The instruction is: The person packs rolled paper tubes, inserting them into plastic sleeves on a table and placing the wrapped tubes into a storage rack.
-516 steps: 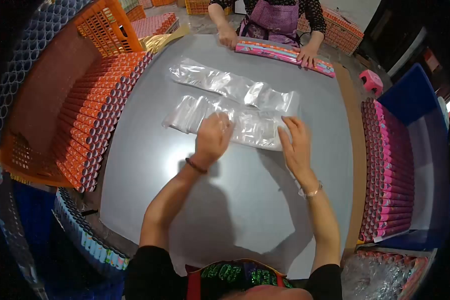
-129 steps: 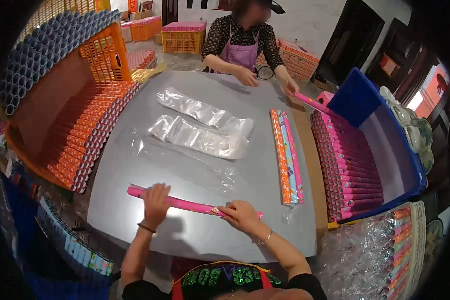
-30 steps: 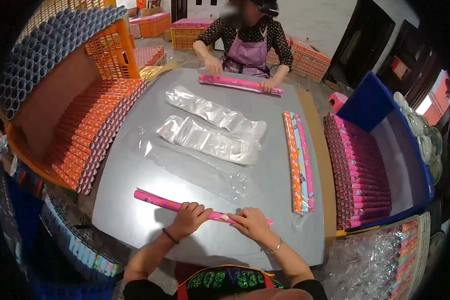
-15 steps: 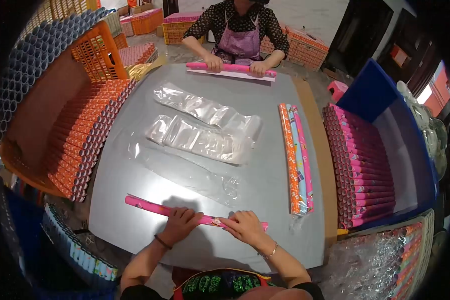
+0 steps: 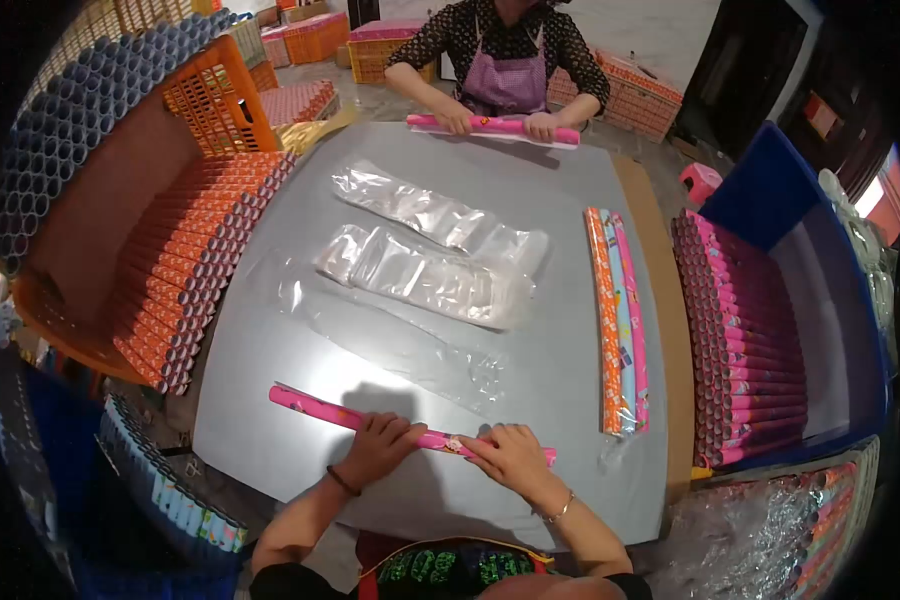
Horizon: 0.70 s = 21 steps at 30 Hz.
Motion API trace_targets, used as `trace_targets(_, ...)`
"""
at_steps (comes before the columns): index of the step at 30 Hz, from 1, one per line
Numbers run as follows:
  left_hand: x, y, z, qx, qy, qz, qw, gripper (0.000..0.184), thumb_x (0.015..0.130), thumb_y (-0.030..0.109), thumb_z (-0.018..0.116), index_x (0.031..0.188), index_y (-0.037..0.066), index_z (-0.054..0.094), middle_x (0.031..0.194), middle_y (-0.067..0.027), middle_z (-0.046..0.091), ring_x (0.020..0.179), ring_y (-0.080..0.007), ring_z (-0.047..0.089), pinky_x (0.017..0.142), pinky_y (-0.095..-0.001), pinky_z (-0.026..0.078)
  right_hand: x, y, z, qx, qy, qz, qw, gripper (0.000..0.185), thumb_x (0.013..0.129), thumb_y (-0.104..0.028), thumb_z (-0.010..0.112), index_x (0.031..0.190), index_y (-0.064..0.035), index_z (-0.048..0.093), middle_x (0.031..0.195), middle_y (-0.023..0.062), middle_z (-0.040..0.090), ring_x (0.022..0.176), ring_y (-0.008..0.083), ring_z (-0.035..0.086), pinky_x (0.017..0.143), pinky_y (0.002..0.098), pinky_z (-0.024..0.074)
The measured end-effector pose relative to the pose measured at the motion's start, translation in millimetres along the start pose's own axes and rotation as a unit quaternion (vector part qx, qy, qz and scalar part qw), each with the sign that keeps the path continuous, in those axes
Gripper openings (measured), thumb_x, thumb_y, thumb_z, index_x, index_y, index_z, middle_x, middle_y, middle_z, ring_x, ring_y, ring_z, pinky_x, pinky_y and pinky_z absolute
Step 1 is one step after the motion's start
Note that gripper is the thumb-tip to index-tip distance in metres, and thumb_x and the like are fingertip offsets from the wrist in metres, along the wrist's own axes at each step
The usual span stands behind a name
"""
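Observation:
A pink patterned roll of wrapping paper [image 5: 315,406] lies slantwise near the front of the grey table, its left end sticking out well past my hands. My left hand [image 5: 385,448] is closed over the roll near its middle. Farther right, my right hand [image 5: 515,465] presses down over it, thumb toward the left hand and fingers curled on the paper, close to the roll's right end. Beyond my hands, a clear plastic sleeve [image 5: 400,345] lies flat. To the right is a clear-wrapped set of three rolls [image 5: 624,330], orange, light blue and pink.
Two stacks of clear bags [image 5: 420,280] occupy the table's middle. Across it, a co-worker [image 5: 505,75] holds another pink roll [image 5: 510,125]. An orange crate [image 5: 65,330] with orange rolls stands left, a blue bin [image 5: 850,340] with pink rolls right, wrapped rolls [image 5: 760,540] front right.
The view has shifted slightly, so everything sits farther right. Less white sheet shows below the co-worker's roll. My hands keep nearly the same place on my roll.

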State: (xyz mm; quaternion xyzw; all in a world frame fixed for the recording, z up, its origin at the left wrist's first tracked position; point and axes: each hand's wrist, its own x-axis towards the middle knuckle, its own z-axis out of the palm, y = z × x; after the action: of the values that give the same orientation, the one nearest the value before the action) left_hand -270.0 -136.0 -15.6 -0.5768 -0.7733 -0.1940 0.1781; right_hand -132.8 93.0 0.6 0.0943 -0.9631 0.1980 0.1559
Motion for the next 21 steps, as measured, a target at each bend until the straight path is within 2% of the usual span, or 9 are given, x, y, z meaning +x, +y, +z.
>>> trace_targets(11,2.8,1.0,-1.8,-0.02,-0.012,-0.018,1.0,0.037,0.077,0.025,0.07,0.11,0.015,0.057,0.095,-0.0012,0.054,0.092,-0.021,0.052,0.079,-0.0374,0.041,1.2,-0.4,-4.4,0.0,-0.002,-0.002,1.0,0.035,0.082,-0.03,0.066,0.117,-0.0274,0.063,0.081,-0.0033,0.054,0.072,0.0164,0.051,0.065,0.0313,0.0381)
trace_targets(13,2.1,1.0,-2.1,-0.032,-0.011,-0.022,0.999,0.041,0.073,0.023,0.074,0.11,0.015,0.058,0.096,-0.0022,0.056,0.092,-0.022,0.054,0.079,-0.0394,0.041,0.4,-0.6,-3.6,-0.002,-0.006,-0.001,1.0,0.036,0.082,-0.03,0.066,0.118,-0.0273,0.063,0.081,-0.0028,0.054,0.072,0.0167,0.051,0.065,0.0315,0.0384)
trace_targets(21,9.2,-12.4,-4.2,-0.012,-0.016,0.003,1.0,0.037,0.074,0.021,0.071,0.108,0.015,0.059,0.095,-0.0012,0.056,0.09,-0.0208,0.056,0.082,-0.0366,0.042,8.0,-3.4,0.1,0.011,0.007,0.0,1.0,0.031,0.08,-0.028,0.068,0.111,-0.024,0.065,0.08,-0.0015,0.055,0.073,0.0185,0.053,0.067,0.0352,0.0389)
